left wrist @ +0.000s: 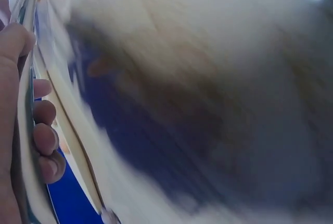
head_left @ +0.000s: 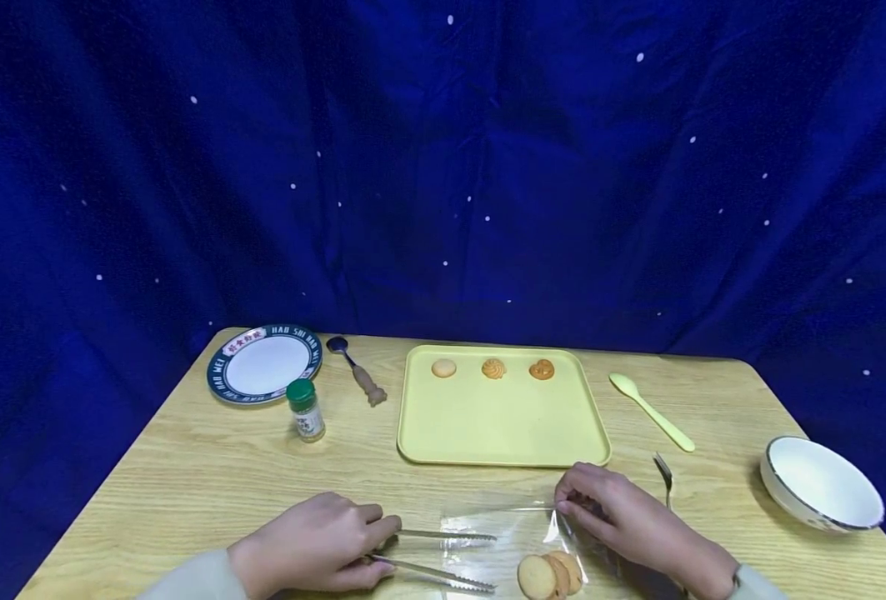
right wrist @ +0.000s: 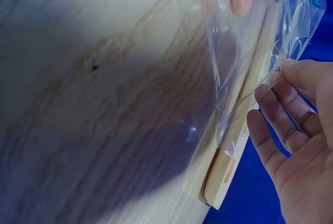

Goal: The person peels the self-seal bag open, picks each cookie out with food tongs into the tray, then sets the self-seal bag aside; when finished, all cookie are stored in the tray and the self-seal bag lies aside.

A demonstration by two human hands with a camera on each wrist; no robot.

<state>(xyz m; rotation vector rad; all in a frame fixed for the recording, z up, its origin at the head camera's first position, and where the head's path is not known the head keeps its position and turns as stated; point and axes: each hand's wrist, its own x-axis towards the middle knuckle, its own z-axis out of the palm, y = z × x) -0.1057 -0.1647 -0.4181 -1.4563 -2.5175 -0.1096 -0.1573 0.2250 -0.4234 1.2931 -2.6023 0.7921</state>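
In the head view my left hand point(head_left: 330, 540) holds a pair of metal tongs point(head_left: 443, 575), whose two serrated arms stand apart and point right over a clear plastic bag point(head_left: 480, 525). Several round cookies point(head_left: 537, 577) lie in or on the bag, overlapping. My right hand point(head_left: 623, 521) pinches the bag's upper right edge between thumb and fingers, which the right wrist view shows close up at the bag point(right wrist: 229, 78). Beyond the hands, a yellow tray point(head_left: 503, 425) bears a plain cookie point(head_left: 444, 367), a swirled cookie point(head_left: 493, 368) and a pretzel-shaped cookie point(head_left: 542, 369) along its far side.
A blue-rimmed plate point(head_left: 221, 383), a green-capped shaker point(head_left: 307, 412) and a dark spoon point(head_left: 363, 379) lie to the left. To the right are a pale yellow spoon point(head_left: 656, 417), a fork point(head_left: 664, 473) partly behind my right hand, and a white bowl point(head_left: 821, 483) near the table's edge.
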